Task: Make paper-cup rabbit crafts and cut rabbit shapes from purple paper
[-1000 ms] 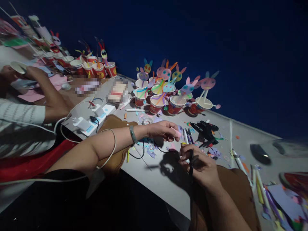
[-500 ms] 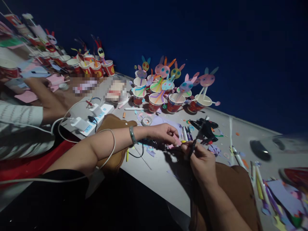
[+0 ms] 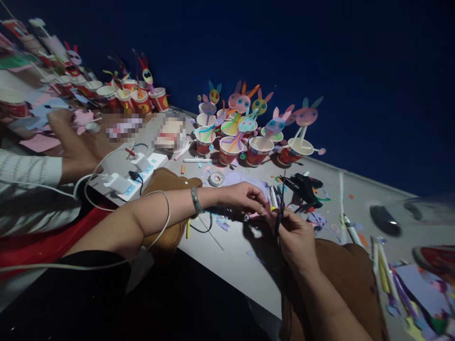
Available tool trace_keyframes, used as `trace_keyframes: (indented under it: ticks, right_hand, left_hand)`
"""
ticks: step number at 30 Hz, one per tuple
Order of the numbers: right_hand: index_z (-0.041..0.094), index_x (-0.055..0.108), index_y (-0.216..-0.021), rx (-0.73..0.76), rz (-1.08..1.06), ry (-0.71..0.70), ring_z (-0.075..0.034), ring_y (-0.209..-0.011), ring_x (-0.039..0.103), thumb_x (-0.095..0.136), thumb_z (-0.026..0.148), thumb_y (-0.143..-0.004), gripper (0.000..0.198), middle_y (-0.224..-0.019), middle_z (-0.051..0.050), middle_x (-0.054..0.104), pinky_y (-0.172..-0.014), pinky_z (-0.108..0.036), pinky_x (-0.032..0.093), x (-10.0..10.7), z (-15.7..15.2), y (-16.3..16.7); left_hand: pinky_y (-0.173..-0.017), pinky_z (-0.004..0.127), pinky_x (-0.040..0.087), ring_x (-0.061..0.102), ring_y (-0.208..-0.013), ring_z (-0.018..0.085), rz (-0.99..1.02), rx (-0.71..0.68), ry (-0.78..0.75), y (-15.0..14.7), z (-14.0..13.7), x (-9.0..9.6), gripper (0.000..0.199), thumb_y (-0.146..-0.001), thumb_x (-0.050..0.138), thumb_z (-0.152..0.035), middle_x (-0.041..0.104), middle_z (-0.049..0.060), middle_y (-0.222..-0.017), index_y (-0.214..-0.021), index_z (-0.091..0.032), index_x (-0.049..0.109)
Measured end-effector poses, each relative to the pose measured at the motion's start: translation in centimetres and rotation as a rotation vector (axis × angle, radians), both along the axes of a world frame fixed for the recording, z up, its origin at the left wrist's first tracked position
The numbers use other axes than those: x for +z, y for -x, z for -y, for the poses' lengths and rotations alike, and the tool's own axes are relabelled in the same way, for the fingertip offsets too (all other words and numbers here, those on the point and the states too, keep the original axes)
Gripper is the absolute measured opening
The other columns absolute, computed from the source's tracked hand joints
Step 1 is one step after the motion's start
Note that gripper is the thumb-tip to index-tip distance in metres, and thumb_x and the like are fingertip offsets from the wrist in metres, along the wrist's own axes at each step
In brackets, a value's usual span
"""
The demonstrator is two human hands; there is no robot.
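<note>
My left hand (image 3: 245, 196), with a bangle (image 3: 195, 200) on its wrist, pinches a small piece of pink paper (image 3: 261, 213). Dark-handled scissors (image 3: 281, 203) are gripped in my right hand (image 3: 296, 237), their blades pointing up and away from me. Both hands are close together over the table, the paper between them. Just beyond my fingers lie several markers (image 3: 274, 196) and a sheet of lilac paper (image 3: 234, 178). A black glue gun (image 3: 302, 187), as far as its shape shows, rests behind the scissors. My fingers hide part of the paper.
Red paper cups (image 3: 231, 150) with rabbit-faced paper figures stand at the back. On the left are a power strip (image 3: 142, 177) with chargers, a roll of tape (image 3: 216, 178) and another person's arm (image 3: 76, 151). A white cable (image 3: 167, 213) crosses my left forearm. Paper scraps litter the table.
The scissors have swung from leaning right to nearly upright, and my right hand has shifted slightly left. The pink paper has turned a little. My left hand has barely moved.
</note>
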State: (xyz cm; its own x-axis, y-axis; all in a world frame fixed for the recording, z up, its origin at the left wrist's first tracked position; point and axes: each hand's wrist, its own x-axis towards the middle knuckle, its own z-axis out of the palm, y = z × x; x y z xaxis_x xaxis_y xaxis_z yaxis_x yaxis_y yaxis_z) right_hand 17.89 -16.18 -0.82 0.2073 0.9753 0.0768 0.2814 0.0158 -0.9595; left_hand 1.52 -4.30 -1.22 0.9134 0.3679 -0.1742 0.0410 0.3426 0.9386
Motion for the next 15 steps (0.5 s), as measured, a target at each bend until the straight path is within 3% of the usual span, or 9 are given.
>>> trace_keyframes:
  ticks: [5,15]
  right_hand:
    - [0.02,0.062,-0.066,-0.045,-0.04,0.008,-0.012,-0.062,0.044,0.078,0.039,-0.071,0.025,-0.066,0.001,0.054,-0.055,-0.025,0.037,0.23,0.14,0.34]
    - [0.02,0.061,-0.065,-0.053,-0.056,0.036,-0.012,-0.061,0.047,0.079,0.04,-0.07,0.027,-0.068,0.001,0.056,-0.057,-0.025,0.04,0.14,0.05,-0.08]
  left_hand:
    - [-0.05,0.022,0.036,0.05,-0.053,0.006,0.021,-0.069,-0.027,0.17,0.13,-0.03,0.04,-0.067,0.081,-0.044,0.06,0.0,-0.068,-0.088,-0.012,0.068]
    - [-0.048,0.02,0.035,0.049,-0.047,0.005,0.046,0.127,0.056,-0.15,-0.06,0.31,0.028,-0.067,0.079,-0.031,0.057,-0.004,-0.058,-0.079,-0.012,0.061]
